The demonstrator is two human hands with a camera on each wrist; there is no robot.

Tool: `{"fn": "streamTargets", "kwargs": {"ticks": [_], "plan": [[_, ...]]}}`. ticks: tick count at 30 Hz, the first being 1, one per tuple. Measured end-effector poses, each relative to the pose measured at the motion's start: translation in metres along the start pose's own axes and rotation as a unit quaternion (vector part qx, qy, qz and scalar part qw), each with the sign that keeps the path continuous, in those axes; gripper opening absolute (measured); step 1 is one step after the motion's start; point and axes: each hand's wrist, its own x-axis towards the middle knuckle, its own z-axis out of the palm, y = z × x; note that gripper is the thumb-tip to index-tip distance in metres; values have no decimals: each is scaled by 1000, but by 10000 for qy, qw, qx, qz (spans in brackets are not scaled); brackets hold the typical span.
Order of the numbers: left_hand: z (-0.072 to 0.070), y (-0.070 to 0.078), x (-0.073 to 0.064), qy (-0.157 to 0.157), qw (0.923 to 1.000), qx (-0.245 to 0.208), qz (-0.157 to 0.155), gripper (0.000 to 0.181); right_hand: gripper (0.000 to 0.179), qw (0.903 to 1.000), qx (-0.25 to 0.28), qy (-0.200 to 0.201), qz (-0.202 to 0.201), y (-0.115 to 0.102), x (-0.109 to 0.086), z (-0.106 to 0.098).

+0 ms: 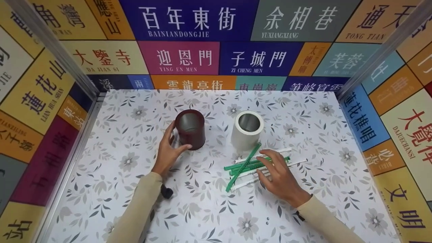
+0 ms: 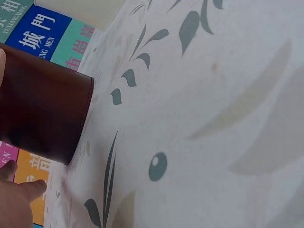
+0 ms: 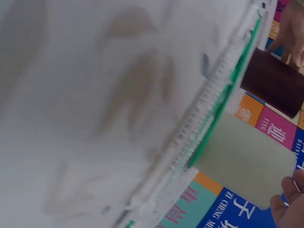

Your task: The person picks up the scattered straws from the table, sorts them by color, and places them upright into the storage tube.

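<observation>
Head view: my left hand (image 1: 167, 152) is holding a smooth, dark-red cylindrical cup (image 1: 193, 137) on the desk (image 1: 202, 219), likely stiff, slippery, best gripped mid-wall, while my relaxed right hand (image 1: 279, 176) is hovering over thin green-and-white sticks (image 1: 242, 169).

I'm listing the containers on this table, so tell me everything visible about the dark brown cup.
The dark brown cup is a plain cylinder with a reddish tint, a smooth, slightly glossy outer wall and a greyish, metallic-looking inside; no handle shows. It stands upright, mouth up, on the flower-patterned tabletop, to the left of the white cup. Nothing shows inside it. The left hand reaches around its left side, thumb near its base; how firmly it holds cannot be told.
</observation>
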Motion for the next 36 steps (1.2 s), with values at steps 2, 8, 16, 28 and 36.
{"fn": "streamTargets", "kwargs": {"ticks": [2, 8, 16, 28, 36], "plan": [[2, -1, 1, 34, 10000, -85, 14, 105, 32, 9997, -44, -201, -140, 2, -5, 6], [8, 0, 5, 1, 9999, -161, 30, 103, 41, 9968, -170, -625, -472, 11, -11, 19], [8, -2, 8, 188, 9986, -450, -219, 103, 24, 9857, -673, -1379, -693, 18, 1, 35], [14, 0, 9, 217, 9992, -306, -143, 107, 20, 9581, -1537, -1725, -1694, 19, 21, 45], [21, 0, 6, 339, 9989, -321, -73, 105, 19, 9622, -1402, -1388, -1877, 18, 28, 41]]}}
